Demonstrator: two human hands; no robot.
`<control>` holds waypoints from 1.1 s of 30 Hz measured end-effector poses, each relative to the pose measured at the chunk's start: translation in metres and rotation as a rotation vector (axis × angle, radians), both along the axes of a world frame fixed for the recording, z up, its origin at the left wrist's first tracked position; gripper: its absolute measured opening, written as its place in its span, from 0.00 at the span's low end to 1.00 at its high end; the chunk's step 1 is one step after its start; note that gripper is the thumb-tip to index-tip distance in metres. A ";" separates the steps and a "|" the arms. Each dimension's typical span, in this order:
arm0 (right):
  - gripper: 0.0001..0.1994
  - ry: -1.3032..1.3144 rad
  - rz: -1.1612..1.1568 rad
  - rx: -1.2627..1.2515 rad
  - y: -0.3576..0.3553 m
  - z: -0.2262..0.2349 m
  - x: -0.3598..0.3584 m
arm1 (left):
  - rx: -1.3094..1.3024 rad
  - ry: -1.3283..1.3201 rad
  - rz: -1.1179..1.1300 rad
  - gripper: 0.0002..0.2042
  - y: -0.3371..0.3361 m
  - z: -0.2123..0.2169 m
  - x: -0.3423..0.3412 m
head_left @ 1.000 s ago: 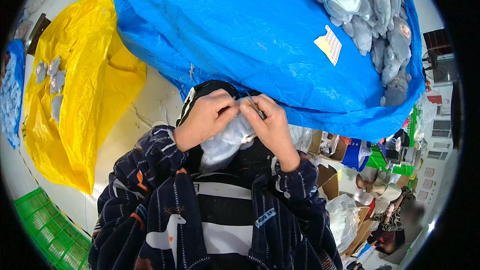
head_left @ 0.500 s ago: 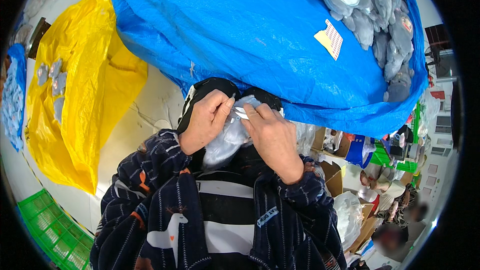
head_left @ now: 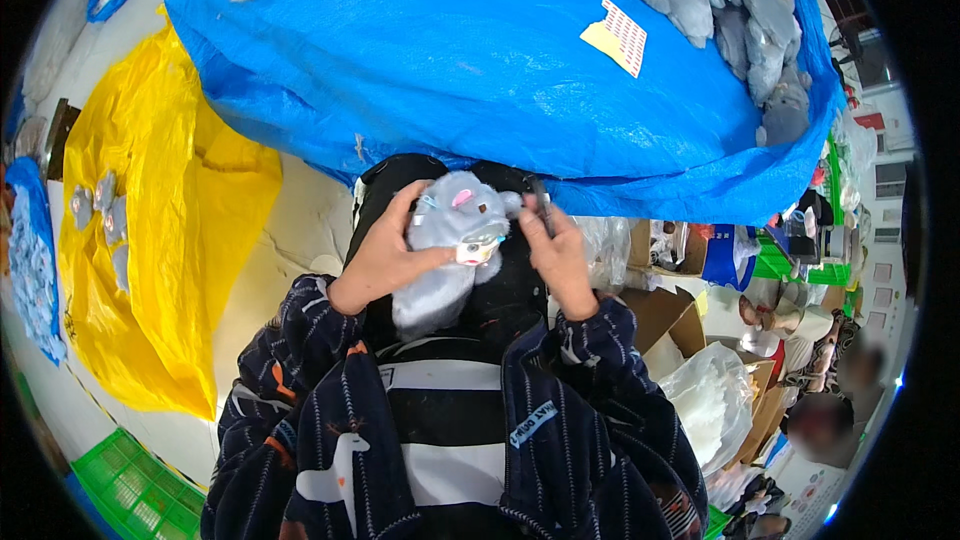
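Grey plush toy (head_left: 450, 250) held over the lap, just below the near edge of the blue tarpaulin (head_left: 470, 60). Left hand (head_left: 385, 255) wrapped around the toy's left side, fingers curled over its head, thumb across the front. Right hand (head_left: 555, 255) closed on a small dark tool (head_left: 541, 202), held upright just beside the toy's right side; kind of tool too small to tell. Pink patch and pale tag visible on the toy's upper face. More grey plush toys (head_left: 740, 10) heaped at the far right corner of the tarpaulin, and a yellow sheet of stickers (head_left: 614, 35) lying near them. Yellow tarpaulin (head_left: 150, 240) spread on the floor to the left, a few grey pieces along its left edge. Green crate (head_left: 130, 485) at the lower left.
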State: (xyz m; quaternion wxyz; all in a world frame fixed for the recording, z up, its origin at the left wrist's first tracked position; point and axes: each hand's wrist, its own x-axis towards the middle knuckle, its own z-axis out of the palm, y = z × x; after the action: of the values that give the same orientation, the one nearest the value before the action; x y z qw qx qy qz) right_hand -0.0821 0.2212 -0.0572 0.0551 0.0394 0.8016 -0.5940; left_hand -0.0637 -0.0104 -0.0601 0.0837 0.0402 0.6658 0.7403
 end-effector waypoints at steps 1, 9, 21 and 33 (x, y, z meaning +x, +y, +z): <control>0.17 -0.170 0.021 -0.060 -0.003 0.011 0.003 | 0.088 -0.049 -0.054 0.38 -0.002 0.000 -0.002; 0.15 0.245 0.187 -0.056 -0.004 0.039 0.008 | 0.124 -0.088 -0.236 0.37 -0.023 -0.001 0.008; 0.13 -0.006 0.163 -0.087 -0.017 0.048 0.013 | -0.088 0.215 -0.054 0.12 -0.012 0.035 0.025; 0.18 0.633 0.456 0.520 -0.009 0.072 0.031 | -0.157 0.191 -0.033 0.12 -0.016 0.021 0.006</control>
State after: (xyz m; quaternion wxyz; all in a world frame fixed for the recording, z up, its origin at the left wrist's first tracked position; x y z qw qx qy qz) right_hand -0.0508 0.2126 0.0145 -0.0745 -0.3084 0.8894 -0.3292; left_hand -0.0574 -0.0263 -0.0393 0.0351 0.1149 0.7259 0.6772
